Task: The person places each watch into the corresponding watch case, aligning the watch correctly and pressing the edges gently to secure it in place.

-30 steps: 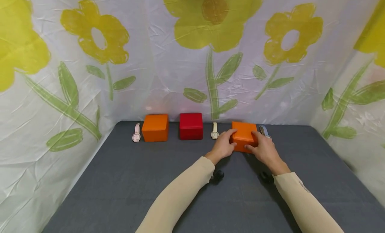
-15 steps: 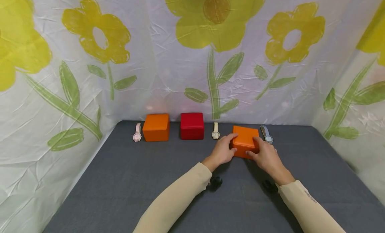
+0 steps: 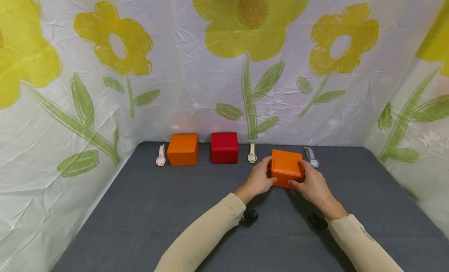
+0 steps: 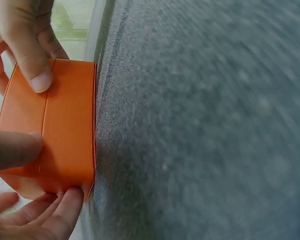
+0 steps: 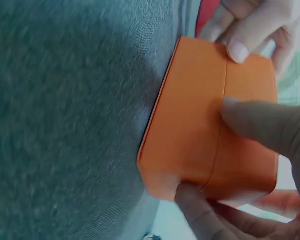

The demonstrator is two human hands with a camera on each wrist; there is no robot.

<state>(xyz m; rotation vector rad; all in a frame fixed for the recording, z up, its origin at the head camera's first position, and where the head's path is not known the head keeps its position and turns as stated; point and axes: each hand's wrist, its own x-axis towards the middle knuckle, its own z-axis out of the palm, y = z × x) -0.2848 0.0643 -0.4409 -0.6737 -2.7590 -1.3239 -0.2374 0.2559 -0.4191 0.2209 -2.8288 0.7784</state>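
An orange box (image 3: 285, 171) sits right of centre on the grey table (image 3: 158, 217), gripped from both sides. My left hand (image 3: 261, 177) holds its left side and my right hand (image 3: 308, 180) its right side, fingers curled round the edges. In the left wrist view the orange box (image 4: 64, 145) has my left thumb (image 4: 14, 150) on its near face and the other hand's thumb (image 4: 34, 65) above. In the right wrist view the orange box (image 5: 200, 125) shows a lid seam, with my right thumb (image 5: 260, 125) pressed across it.
Along the back edge lie a pink watch (image 3: 160, 159), a second orange box (image 3: 182, 149), a red box (image 3: 224, 147), a cream watch (image 3: 251, 157) and a blue watch (image 3: 312, 161). Flowered sheets wall in the table on three sides.
Both hands have drawn the orange box a little toward me and away from the back row. The blue watch, partly hidden before, now shows fully.
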